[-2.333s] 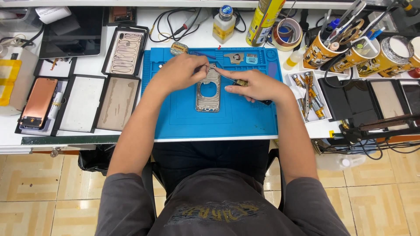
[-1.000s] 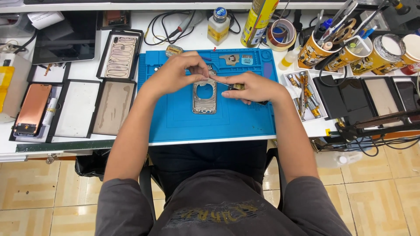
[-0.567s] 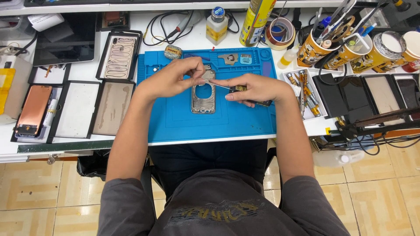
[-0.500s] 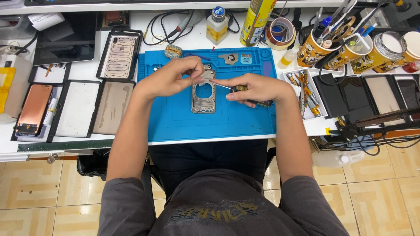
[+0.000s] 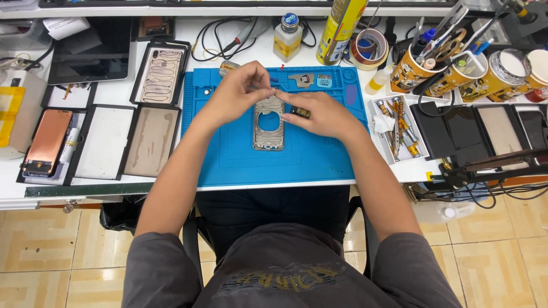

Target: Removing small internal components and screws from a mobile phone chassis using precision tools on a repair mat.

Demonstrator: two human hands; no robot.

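Seen from the head camera, looking down at a cluttered white worktop (image 5: 399,171) with one blue mat (image 5: 240,159) at its centre. One bare metal phone frame (image 5: 269,124) lies flat on the mat, toward its far edge. A second ago both hands rested lower over the frame; now they have drawn up to its top end, so the work has shifted to that end. The left hand (image 5: 237,94) has its fingertips pressed together, pinching at the frame's top edge; whether a small part sits between them cannot be told. The right hand (image 5: 321,116) is closed around one short dark-and-yellow tool (image 5: 301,112), its tip at the same spot. Along the worktop's left edge lie four flat trays and one copper-coloured phone (image 5: 48,142). At the far right corner stand four printed cups (image 5: 456,74) of tools.
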